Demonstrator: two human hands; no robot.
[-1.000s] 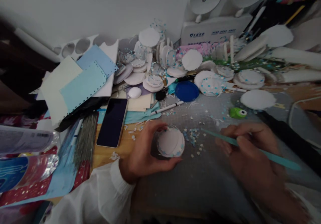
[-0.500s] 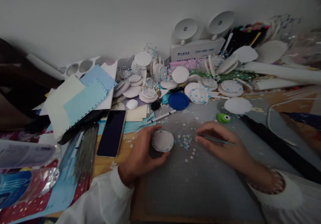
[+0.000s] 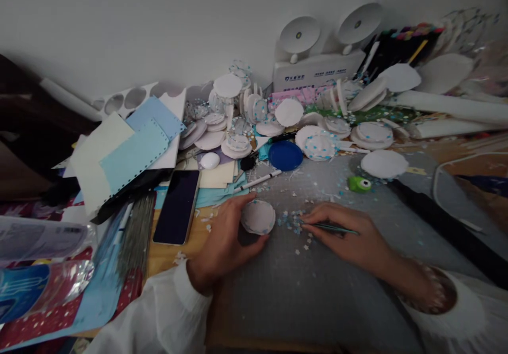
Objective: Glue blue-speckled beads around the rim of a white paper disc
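My left hand [image 3: 228, 235] curls around a small white round paper piece [image 3: 257, 217], its thumb and fingers against the edge. Faint bits of blue show along that piece's rim. A pair of teal tweezers [image 3: 336, 228] is pinched in my right hand [image 3: 349, 235]. Their tips reach the pile of tiny blue and white paper stars [image 3: 291, 220] on the grey cutting mat [image 3: 301, 296]. Whether a star is caught between the tips is hidden by my fingers. A few loose stars lie just below the pile.
A green craft punch [image 3: 359, 184], a blue round lid [image 3: 286, 156] and a white pen [image 3: 257, 181] lie beyond my hands. A phone [image 3: 177, 207] is at the left. White paper discs [image 3: 289, 112] crowd the back; a black stick-like object [image 3: 444, 227] crosses the right.
My right hand has moved left and closed in, bringing the tweezers to the star pile. My left hand stays around the white paper piece. The view has shifted slightly.
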